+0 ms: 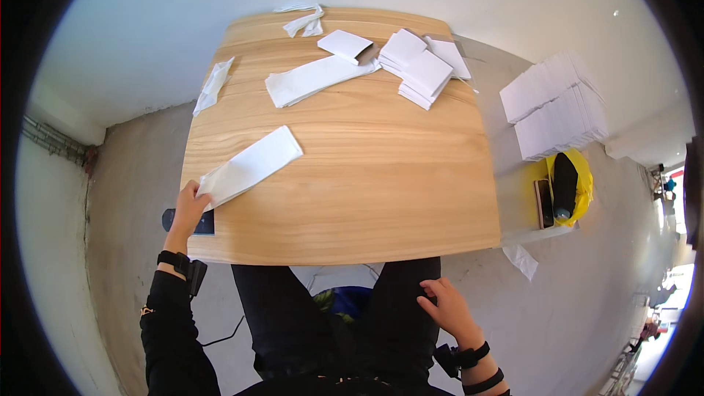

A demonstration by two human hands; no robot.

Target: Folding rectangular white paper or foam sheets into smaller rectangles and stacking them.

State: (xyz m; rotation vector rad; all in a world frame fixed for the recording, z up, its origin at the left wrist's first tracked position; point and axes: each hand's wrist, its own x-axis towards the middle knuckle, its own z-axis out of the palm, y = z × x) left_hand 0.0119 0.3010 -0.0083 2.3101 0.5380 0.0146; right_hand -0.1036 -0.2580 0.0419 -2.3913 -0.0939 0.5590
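One long white paper strip [251,165] lies on the tabletop [367,198] near its left edge; the left hand [189,207] pinches its near end. Light and floppy, it is probably best lifted by that end. The right hand [449,312] rests loosely open on the thigh, empty.

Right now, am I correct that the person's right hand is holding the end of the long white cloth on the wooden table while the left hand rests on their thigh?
Not quite: the hands are swapped. The head view shows the left hand holding the end of the long white cloth on the wooden table, while the right hand rests on the thigh.
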